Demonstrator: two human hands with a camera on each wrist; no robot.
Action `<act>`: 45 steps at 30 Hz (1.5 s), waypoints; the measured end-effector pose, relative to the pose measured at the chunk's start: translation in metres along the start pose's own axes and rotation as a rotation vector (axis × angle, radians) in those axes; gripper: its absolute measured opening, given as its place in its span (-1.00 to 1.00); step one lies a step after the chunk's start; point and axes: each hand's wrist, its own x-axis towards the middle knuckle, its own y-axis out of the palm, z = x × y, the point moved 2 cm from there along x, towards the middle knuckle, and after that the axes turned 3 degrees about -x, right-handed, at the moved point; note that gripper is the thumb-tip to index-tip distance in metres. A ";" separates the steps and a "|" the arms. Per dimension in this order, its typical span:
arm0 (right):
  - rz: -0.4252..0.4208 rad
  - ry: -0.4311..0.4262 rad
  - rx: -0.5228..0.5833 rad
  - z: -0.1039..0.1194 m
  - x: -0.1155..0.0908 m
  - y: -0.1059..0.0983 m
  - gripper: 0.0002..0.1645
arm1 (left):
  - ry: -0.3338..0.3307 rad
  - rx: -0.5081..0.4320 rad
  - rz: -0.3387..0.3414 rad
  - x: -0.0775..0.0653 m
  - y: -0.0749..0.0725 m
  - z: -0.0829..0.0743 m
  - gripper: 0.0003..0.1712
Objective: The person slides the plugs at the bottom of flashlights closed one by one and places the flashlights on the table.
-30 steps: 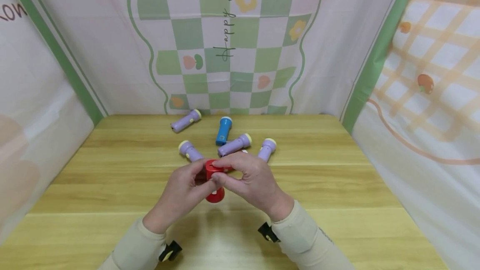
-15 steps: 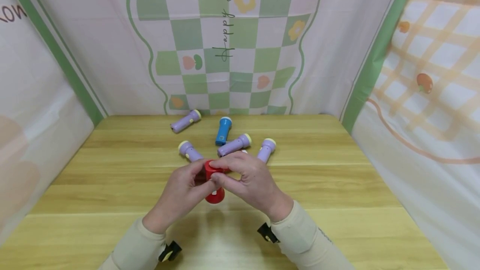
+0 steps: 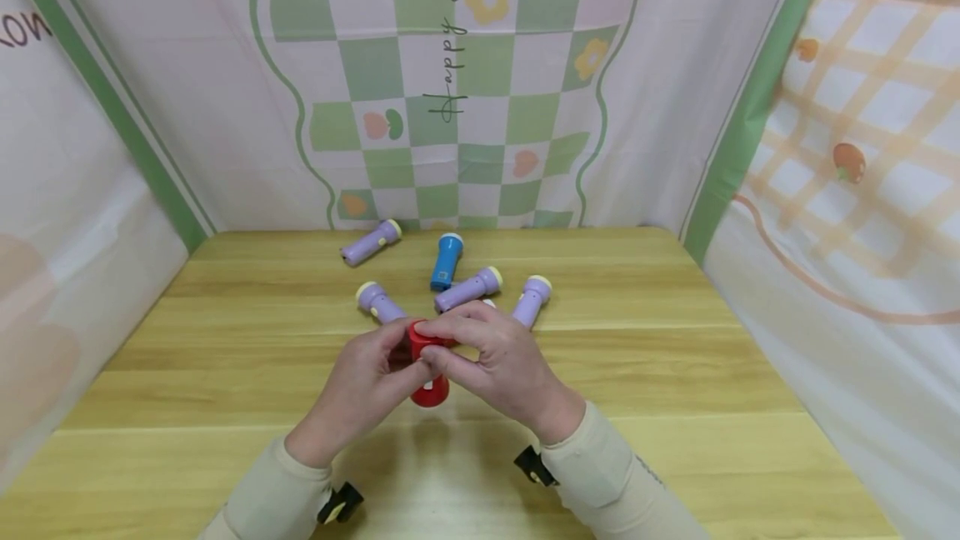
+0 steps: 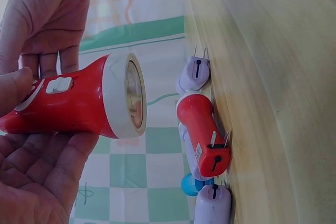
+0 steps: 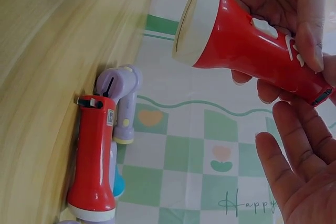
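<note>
Between both hands is a red flashlight (image 3: 430, 390), held over the table (image 3: 225, 407) with its lens end down. The wrist views show its white lens rim and white slide switch (image 5: 264, 27). My left hand (image 3: 367, 382) grips its body, thumb on the near side and fingers behind. At the upper tail end my right hand (image 3: 517, 365) pinches it, index finger laid across the end and thumb on the side. A second red flashlight (image 4: 202, 135), with two metal prongs out at its tail, lies beyond, mostly hidden by the right hand in the head view.
Farther back lie a blue flashlight (image 3: 447, 261) and several purple ones: one by the back edge (image 3: 371, 242), one at centre (image 3: 470, 290), one right (image 3: 532, 301), one left (image 3: 380, 302). A patterned cloth (image 3: 555, 115) hangs along the table's back edge.
The right index fingertip has slid slightly left across the flashlight's tail end, covering the slot seen earlier. The left hand keeps its grip, and the other flashlights have not moved.
</note>
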 end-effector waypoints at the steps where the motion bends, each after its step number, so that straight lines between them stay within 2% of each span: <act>1: 0.000 -0.001 -0.004 0.000 0.000 0.000 -0.62 | 0.001 -0.001 0.000 0.000 0.000 0.001 -0.63; 6: -0.003 -0.012 -0.026 0.000 0.001 0.002 -0.62 | 0.000 -0.001 -0.001 -0.001 -0.001 0.004 -0.63; 13: -0.019 -0.046 -0.113 0.001 0.002 0.004 -0.61 | 0.026 0.024 -0.018 0.000 -0.003 0.004 -0.62; 22: -0.024 -0.082 -0.180 0.002 0.004 0.006 -0.57 | 0.040 0.200 -0.048 0.002 -0.007 0.004 -0.64; 25: -0.024 -0.089 -0.199 0.002 0.004 0.006 -0.57 | 0.037 0.233 -0.048 0.003 -0.008 0.004 -0.65; 45: -0.052 -0.125 -0.243 0.003 0.004 0.010 -0.54 | -0.110 -0.044 0.040 0.002 -0.008 0.001 -0.61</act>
